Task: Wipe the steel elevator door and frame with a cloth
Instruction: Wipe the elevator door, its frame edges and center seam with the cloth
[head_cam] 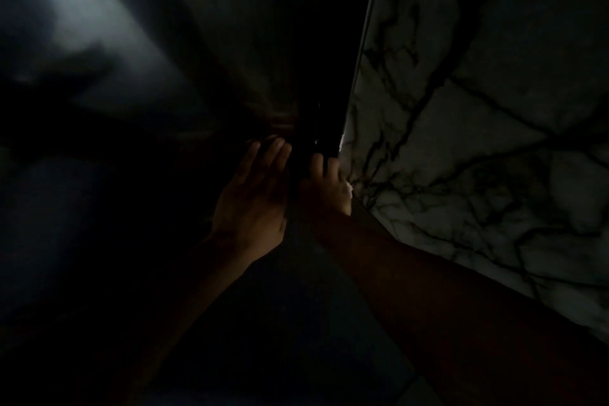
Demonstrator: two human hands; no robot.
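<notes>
The view is very dark. The steel elevator door (138,53) fills the left and shows a dim grey reflection. Its dark frame (329,82) runs up the middle, ending in a thin bright edge against the wall. My left hand (253,198) lies flat on the door just left of the frame, fingers straight and pointing up. My right hand (326,184) is on the frame's edge beside the wall, its fingertips pointing up. Small pale slivers (350,189) show at that hand's right side; they may be the cloth, which is otherwise not visible.
A white marble wall (478,109) with dark veins and tile joints fills the right side, directly next to the frame. My right forearm (428,290) crosses the lower right. The lower left of the view is black.
</notes>
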